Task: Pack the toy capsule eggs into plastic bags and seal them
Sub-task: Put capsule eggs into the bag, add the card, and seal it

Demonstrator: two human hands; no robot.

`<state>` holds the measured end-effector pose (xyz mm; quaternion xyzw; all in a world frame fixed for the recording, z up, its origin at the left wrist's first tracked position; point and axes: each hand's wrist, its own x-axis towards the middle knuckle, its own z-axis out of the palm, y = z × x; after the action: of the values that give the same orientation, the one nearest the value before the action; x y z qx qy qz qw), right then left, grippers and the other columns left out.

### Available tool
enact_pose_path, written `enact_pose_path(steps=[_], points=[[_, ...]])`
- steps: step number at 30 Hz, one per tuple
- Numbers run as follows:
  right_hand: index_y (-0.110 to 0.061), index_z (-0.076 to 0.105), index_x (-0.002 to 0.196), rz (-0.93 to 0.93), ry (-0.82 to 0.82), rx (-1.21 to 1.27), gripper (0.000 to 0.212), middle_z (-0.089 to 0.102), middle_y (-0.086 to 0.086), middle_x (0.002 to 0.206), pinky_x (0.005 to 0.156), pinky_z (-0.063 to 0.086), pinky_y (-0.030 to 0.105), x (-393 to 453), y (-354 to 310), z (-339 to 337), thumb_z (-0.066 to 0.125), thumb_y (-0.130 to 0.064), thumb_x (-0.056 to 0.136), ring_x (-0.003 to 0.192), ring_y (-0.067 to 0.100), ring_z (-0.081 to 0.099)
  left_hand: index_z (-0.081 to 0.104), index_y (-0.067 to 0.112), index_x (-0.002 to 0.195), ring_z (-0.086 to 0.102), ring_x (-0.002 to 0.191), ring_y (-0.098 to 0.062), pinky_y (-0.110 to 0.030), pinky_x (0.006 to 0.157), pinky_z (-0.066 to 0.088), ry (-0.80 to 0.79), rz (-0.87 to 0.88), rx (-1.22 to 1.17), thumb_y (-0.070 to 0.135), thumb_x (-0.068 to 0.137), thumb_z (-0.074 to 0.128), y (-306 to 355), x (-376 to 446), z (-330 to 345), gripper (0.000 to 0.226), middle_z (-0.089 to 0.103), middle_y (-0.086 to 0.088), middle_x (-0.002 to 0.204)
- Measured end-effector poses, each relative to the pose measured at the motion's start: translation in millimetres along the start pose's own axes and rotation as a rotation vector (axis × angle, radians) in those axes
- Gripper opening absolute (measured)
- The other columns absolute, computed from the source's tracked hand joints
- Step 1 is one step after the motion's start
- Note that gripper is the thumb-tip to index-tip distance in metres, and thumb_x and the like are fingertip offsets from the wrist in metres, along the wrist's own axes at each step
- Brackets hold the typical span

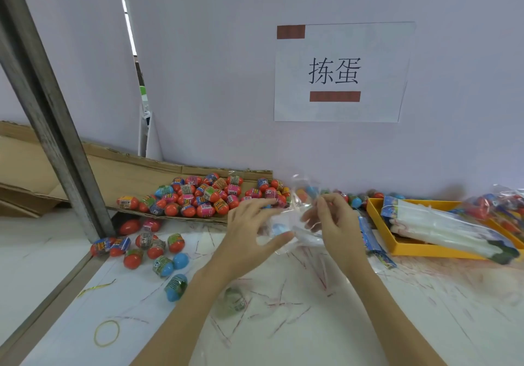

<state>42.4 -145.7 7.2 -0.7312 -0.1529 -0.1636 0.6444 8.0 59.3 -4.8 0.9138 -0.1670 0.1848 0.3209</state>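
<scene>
Crosswise, clear bag (295, 223) with blue egg (279, 229) between both hands.

Glossy plastic capsule eggs (198, 195); torn matt cardboard sheet (136, 167); clear crinkled plastic bag (295, 223); dull metal post (48, 104).

On the white paper sign (343, 72) taped to the wall ahead of me I read two large black characters, "拣蛋". The printed wrappers on the capsule eggs (198, 195) are too small and blurred for me to read.
</scene>
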Motion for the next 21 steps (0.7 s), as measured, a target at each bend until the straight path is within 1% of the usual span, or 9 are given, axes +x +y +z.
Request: enact_pose_path(steps=[2, 4, 7, 9, 13, 15, 16, 18, 21], points=[[-0.010, 0.061, 0.103, -0.004, -0.086, 0.003, 0.014, 0.075, 0.007, 0.080, 0.064, 0.060, 0.036, -5, -1, 8, 0.052, -0.019, 0.108, 0.068, 0.026, 0.071, 0.053, 0.041, 0.143, 0.043, 0.135, 0.003, -0.022, 0.114, 0.034, 0.117, -0.051, -0.202, 0.080, 0.085, 0.059, 5, 1, -4, 0.071, 0.052, 0.026, 0.141], [-0.013, 0.061, 0.102, -0.007, -0.147, -0.032, 0.012, 0.076, 0.004, 0.079, 0.065, 0.060, 0.038, -7, -2, 13, 0.052, -0.017, 0.108, 0.069, 0.024, 0.071, 0.060, 0.037, 0.133, 0.065, 0.109, -0.005, -0.017, 0.092, 0.052, 0.209, -0.082, -0.394, 0.060, 0.087, 0.075, 8, 2, -4, 0.053, 0.068, 0.020, 0.115], [-0.016, 0.062, 0.102, -0.025, -0.181, -0.088, 0.010, 0.077, 0.000, 0.079, 0.067, 0.060, 0.037, -7, -2, 15, 0.054, -0.018, 0.107, 0.069, 0.020, 0.073, 0.074, 0.022, 0.109, 0.072, 0.078, -0.011, -0.019, 0.072, 0.058, 0.353, -0.063, -0.380, 0.022, 0.094, 0.078, 9, 4, -3, 0.015, 0.074, 0.012, 0.088], [-0.017, 0.063, 0.101, -0.052, -0.106, -0.113, 0.010, 0.076, -0.003, 0.079, 0.066, 0.060, 0.031, -4, -2, 11, 0.055, -0.020, 0.107, 0.068, 0.016, 0.073, 0.077, 0.018, 0.103, 0.072, 0.073, -0.009, -0.015, 0.069, 0.056, 0.378, -0.054, -0.357, 0.009, 0.096, 0.075, 6, 4, -2, 0.012, 0.074, 0.013, 0.085], [-0.017, 0.060, 0.100, -0.079, 0.196, -0.195, 0.014, 0.074, -0.016, 0.081, 0.062, 0.056, 0.020, 3, 2, -2, 0.050, -0.020, 0.109, 0.067, 0.008, 0.070, 0.079, 0.019, 0.105, 0.071, 0.081, -0.005, -0.016, 0.074, 0.057, 0.381, -0.029, -0.234, 0.007, 0.094, 0.076, -2, 4, -3, 0.017, 0.073, 0.017, 0.088], [-0.016, 0.060, 0.101, -0.048, 0.308, -0.129, 0.015, 0.074, -0.017, 0.081, 0.060, 0.054, 0.016, 5, 1, -7, 0.049, -0.021, 0.110, 0.067, 0.006, 0.071, 0.078, 0.020, 0.110, 0.062, 0.100, -0.005, -0.023, 0.092, 0.053, 0.300, 0.014, -0.104, 0.017, 0.088, 0.084, -4, 4, 0, 0.023, 0.068, 0.009, 0.109], [-0.013, 0.061, 0.103, -0.002, 0.348, -0.050, 0.016, 0.075, -0.015, 0.080, 0.060, 0.054, 0.015, 6, 1, -8, 0.049, -0.021, 0.110, 0.067, 0.007, 0.070, 0.076, 0.023, 0.111, 0.054, 0.112, -0.007, -0.023, 0.101, 0.045, 0.254, 0.040, -0.021, 0.026, 0.084, 0.088, -4, 3, 2, 0.030, 0.060, 0.007, 0.120], [-0.008, 0.066, 0.109, 0.196, 0.361, 0.234, 0.021, 0.078, -0.006, 0.084, 0.065, 0.056, 0.021, 9, -4, -11, 0.050, -0.022, 0.110, 0.075, 0.016, 0.073, 0.073, 0.029, 0.102, 0.039, 0.122, -0.010, -0.027, 0.103, 0.029, 0.211, 0.089, 0.109, 0.046, 0.077, 0.089, -4, 2, 4, 0.034, 0.051, 0.006, 0.130], [-0.006, 0.065, 0.114, 0.369, 0.224, 0.567, 0.027, 0.080, 0.009, 0.101, 0.069, 0.058, 0.025, 8, -14, -15, 0.044, -0.022, 0.112, 0.091, 0.021, 0.078, 0.077, 0.026, 0.084, 0.040, 0.120, -0.016, -0.036, 0.096, 0.028, 0.218, 0.144, 0.159, 0.049, 0.086, 0.078, -4, 3, 2, 0.023, 0.058, 0.003, 0.127]])
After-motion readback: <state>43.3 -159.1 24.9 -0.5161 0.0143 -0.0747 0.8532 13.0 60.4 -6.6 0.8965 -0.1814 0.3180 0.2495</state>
